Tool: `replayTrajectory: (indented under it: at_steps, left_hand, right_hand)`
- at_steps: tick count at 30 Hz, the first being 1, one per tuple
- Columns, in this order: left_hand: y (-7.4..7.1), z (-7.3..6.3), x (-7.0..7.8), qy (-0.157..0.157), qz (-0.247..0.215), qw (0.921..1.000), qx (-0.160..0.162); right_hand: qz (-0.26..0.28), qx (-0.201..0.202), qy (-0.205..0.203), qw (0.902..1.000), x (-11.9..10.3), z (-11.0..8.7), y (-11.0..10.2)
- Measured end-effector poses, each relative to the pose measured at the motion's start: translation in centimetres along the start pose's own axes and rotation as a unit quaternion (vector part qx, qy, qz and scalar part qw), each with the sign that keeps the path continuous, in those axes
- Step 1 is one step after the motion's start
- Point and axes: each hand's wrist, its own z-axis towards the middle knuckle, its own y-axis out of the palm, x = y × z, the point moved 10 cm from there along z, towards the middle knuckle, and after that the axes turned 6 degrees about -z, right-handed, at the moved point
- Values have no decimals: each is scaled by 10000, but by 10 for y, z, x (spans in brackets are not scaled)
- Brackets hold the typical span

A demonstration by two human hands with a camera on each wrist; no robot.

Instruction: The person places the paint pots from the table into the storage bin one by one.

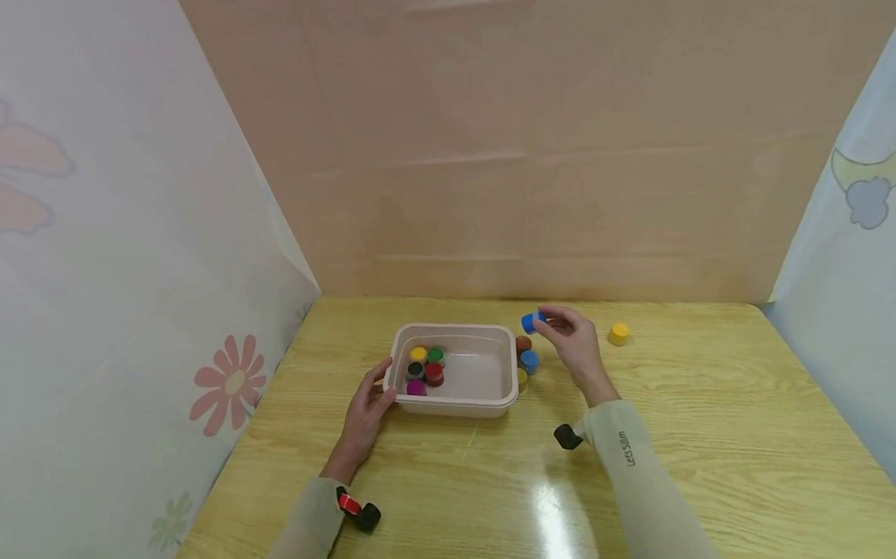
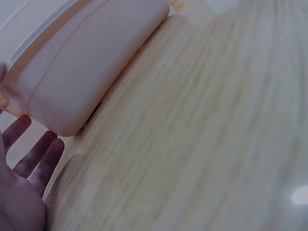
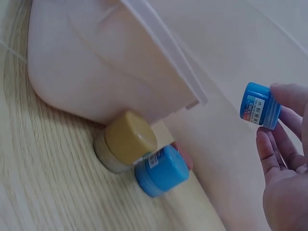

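Note:
A pale pink plastic tub (image 1: 453, 407) sits on the table. My left hand (image 1: 364, 413) holds its left end, with the thumb at the front corner; in the left wrist view, fingertips (image 2: 45, 139) touch its outer wall. Inside, at the left, several small paint pots with yellow, green, black, red and purple lids (image 1: 416, 387) stand together. My right hand (image 1: 574, 347) pinches a blue paint pot (image 3: 260, 106), tilted, above the table beyond the tub's right end. Below it, against the tub's right side, stand an ochre pot (image 3: 129, 139), a lighter blue pot (image 3: 163, 171) and a brown-lidded pot (image 1: 524, 344).
A single yellow pot (image 1: 619, 334) stands farther right, near the back of the wood-grain table (image 1: 712, 424). A brown papered wall (image 1: 529, 150) rises behind the table, with patterned white walls on both sides.

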Motion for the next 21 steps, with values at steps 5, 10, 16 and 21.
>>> replayTrajectory:
  at_steps: [5,10,16,21]
  left_hand:
    - [0,1,2,126,-12,9999,-30]
    - [1,4,3,149,-52,9998,-76]
    - [1,4,3,110,-82,9999,-38]
    - [0,1,2,125,-42,9999,-27]
  right_hand:
    - [19,-145,-44,9999,-11,-2,10]
    - [-226,-408,-16,9989,-22,-5,25]
    - [-602,-929,-53,9938,-34,-13,51]
    - [-774,-1309,-126,9883,-38,-20,77]
